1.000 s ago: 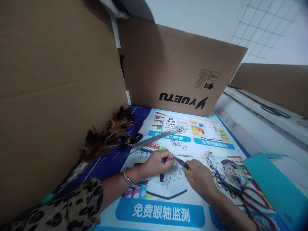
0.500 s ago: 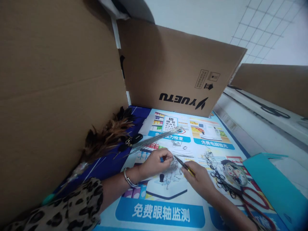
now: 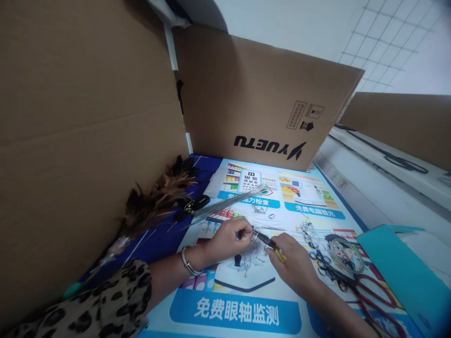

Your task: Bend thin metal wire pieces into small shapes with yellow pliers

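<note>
In the middle of the head view, my left hand (image 3: 232,236) has thumb and forefinger pinched together, and whatever they hold is too small to make out. A pair of pliers (image 3: 268,241) with dark jaws and yellow handles is gripped in my right hand (image 3: 294,260). Its jaw tips point left and meet the left fingertips. Below and between the hands lie bent pieces of thin wire (image 3: 246,265), loosely tangled. A bundle of long straight silvery wires (image 3: 232,201) rests beyond the left hand.
Red-handled scissors (image 3: 375,291), a round clear dish (image 3: 347,256), several small black rings (image 3: 322,263) and a teal folder (image 3: 405,277) are at right. Leftward lie a feather duster (image 3: 155,202) and a black key fob (image 3: 200,202). Cardboard panels (image 3: 268,94) stand at the back and left.
The pliers have turned slightly in my right hand, their jaws now lying flatter and closer to the left fingertips. My left hand keeps its pinch in nearly the same place.
</note>
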Demonstrator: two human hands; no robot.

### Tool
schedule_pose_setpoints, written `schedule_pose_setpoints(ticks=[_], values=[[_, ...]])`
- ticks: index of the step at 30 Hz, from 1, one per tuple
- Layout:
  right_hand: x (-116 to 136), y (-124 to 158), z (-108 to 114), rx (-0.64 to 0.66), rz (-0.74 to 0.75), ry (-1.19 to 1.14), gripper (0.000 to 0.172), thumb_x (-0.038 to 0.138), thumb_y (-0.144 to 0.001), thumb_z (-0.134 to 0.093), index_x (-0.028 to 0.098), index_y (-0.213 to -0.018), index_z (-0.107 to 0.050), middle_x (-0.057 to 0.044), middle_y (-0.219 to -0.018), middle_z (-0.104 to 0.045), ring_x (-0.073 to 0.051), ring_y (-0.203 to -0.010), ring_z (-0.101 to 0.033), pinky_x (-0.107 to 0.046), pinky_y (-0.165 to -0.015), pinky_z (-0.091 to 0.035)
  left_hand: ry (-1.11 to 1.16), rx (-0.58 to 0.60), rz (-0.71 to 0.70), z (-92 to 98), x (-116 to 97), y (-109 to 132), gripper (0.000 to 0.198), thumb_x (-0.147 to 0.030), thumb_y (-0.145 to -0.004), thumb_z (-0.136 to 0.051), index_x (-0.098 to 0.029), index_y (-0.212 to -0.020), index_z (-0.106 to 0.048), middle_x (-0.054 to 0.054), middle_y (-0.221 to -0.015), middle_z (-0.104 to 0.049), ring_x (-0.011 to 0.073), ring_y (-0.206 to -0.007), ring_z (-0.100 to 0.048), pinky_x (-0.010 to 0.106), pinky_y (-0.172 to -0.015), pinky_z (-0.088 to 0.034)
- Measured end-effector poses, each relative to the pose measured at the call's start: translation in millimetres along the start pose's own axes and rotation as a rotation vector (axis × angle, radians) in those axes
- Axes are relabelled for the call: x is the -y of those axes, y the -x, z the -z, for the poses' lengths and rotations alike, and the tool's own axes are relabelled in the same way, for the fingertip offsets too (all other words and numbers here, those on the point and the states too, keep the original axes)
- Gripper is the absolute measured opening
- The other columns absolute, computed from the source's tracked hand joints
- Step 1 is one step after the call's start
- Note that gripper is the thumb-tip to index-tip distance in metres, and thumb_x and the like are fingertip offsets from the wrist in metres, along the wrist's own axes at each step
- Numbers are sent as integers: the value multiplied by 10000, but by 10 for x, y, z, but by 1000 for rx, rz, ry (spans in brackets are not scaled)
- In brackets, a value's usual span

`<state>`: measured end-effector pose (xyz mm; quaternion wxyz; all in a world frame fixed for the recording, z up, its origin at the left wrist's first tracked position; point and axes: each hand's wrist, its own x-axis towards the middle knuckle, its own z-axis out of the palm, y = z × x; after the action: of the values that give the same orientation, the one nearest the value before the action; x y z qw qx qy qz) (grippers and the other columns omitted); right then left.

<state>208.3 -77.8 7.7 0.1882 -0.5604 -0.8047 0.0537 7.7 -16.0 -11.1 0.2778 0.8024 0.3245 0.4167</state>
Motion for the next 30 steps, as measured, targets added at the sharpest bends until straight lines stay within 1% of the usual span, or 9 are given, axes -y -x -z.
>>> schedule_pose_setpoints(ticks=[5, 10, 15, 24, 30], values=[[6, 1, -9, 8, 16, 3, 160, 301, -846, -447, 192, -940, -518, -63, -892, -546, -197, -840, -498, -298, -712, -408, -36, -8, -10, -5, -3, 8, 95, -75, -700, -472, -146, -642, -498, -11, -621, -492, 98, -588, -444, 215, -564, -346], [28, 33, -25, -23, 39, 166, 173, 307, -860, -422, 181, -914, -528, -69, -853, -534, -203, -798, -485, -300, -667, -384, -76, -9, -20, -4, -20, 11, 97, -64, -677, -483, -146, -627, -498, -9, -620, -504, 101, -593, -442, 219, -568, -346], [42, 32, -40, -49, 68, 284, 172, 293, -864, -414, 178, -895, -538, -69, -827, -526, -200, -783, -477, -298, -659, -359, -96, 4, -2, -2, -28, 18, 107, -75, -700, -471, -145, -627, -504, -8, -614, -513, 99, -584, -446, 217, -557, -346], [43, 42, -70, -74, 91, 343, 141, 265, -855, -432, 180, -876, -543, -59, -799, -524, -186, -762, -474, -282, -653, -341, -103, 25, 12, -10, -7, 20, 110, -67, -695, -472, -145, -620, -497, -14, -611, -515, 94, -585, -457, 211, -555, -345], [37, 44, -89, -84, 92, 355, 131, 261, -851, -438, 182, -869, -540, -57, -798, -527, -186, -757, -474, -280, -642, -336, -106, 7, 10, -20, 0, 22, 112, -65, -687, -475, -145, -612, -499, -14, -609, -519, 93, -576, -451, 211, -551, -344]])
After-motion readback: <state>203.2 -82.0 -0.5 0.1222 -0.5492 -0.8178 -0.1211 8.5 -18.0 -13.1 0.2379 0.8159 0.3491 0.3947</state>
